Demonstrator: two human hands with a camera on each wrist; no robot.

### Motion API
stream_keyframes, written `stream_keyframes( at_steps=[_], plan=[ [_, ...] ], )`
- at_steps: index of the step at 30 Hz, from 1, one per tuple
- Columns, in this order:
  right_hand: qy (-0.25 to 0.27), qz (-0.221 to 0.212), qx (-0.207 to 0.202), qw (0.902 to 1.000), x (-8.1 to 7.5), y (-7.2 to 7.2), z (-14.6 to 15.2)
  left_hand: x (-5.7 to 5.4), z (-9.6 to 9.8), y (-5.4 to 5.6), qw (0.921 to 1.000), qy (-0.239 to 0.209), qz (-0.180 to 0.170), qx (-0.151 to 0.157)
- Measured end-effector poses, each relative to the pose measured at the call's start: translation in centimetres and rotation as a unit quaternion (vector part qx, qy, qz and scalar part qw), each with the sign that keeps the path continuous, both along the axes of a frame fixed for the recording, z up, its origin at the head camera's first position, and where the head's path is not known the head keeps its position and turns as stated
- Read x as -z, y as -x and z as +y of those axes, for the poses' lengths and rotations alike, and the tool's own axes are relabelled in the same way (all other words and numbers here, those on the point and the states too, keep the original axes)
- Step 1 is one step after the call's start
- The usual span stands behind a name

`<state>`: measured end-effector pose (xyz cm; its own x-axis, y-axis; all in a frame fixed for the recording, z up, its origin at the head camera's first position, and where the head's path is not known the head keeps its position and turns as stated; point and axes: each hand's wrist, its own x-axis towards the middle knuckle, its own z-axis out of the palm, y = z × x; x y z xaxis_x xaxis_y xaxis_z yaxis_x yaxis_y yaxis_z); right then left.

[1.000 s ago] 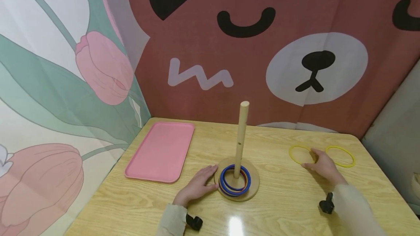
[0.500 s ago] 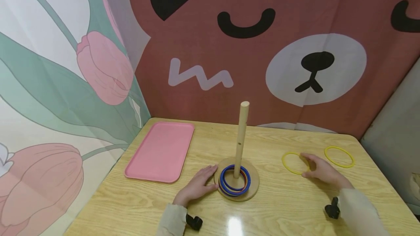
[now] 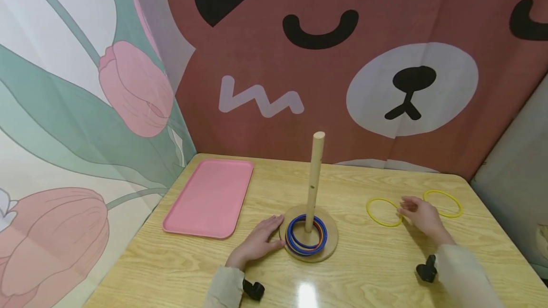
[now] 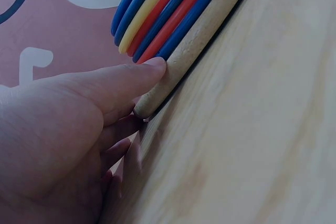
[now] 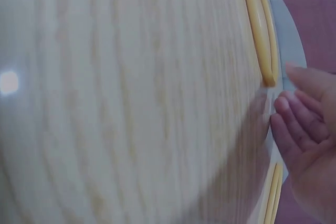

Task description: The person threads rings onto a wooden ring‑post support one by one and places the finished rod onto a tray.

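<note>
A wooden ring-toss stand has a round base (image 3: 330, 244) and an upright peg (image 3: 316, 175). Several blue, red and yellow rings (image 4: 173, 11) are stacked round the peg on the base. My left hand (image 3: 257, 242) rests against the base's left edge, its thumb touching the rim in the left wrist view and its other fingers partly hidden. On the right side of the table, my right hand (image 3: 424, 215) hovers with loosely bent fingers just beside a yellow ring (image 3: 371, 214); a gap shows between them in the right wrist view. Behind that hand lies another yellow ring (image 3: 455, 199).
A pink tray (image 3: 210, 198) lies at the table's left rear. The wooden table (image 3: 368, 270) ends at a wall of printed cloth (image 3: 325, 84) behind and on the left. A black wrist camera (image 3: 427, 270) sits below each hand.
The nearer yellow ring has shifted left and toward me, with my right hand beside it. The right hand has since drawn slightly away to the right. My left hand stays put.
</note>
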<state>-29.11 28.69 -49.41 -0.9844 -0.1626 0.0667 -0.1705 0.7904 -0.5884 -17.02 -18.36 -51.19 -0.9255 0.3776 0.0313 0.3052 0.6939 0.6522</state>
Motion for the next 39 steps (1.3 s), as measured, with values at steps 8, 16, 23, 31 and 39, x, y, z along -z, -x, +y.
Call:
stream_keyframes(
  at_steps=[8,16,23,31,39],
  plan=[
    [-0.034,0.007,0.013,0.9993,-0.5,0.4,-1.0,0.1,0.0,0.1,0.9996,0.02,0.018,0.006],
    [-0.034,-0.006,0.02,0.9992,-0.7,0.4,-1.9,0.0,0.0,0.0,0.9998,0.017,0.007,0.001],
    [0.001,-0.048,0.045,0.9978,-0.7,-0.1,-2.2,0.0,0.0,0.0,0.9999,0.017,0.003,-0.001],
    [0.069,-0.081,0.08,0.9911,-0.2,-0.2,-2.2,0.0,0.0,0.0,0.9999,0.016,-0.001,-0.002],
    [0.164,-0.108,0.099,0.9754,-0.3,-0.5,-2.4,0.1,0.0,0.1,0.9999,0.016,-0.001,-0.001]
  ],
)
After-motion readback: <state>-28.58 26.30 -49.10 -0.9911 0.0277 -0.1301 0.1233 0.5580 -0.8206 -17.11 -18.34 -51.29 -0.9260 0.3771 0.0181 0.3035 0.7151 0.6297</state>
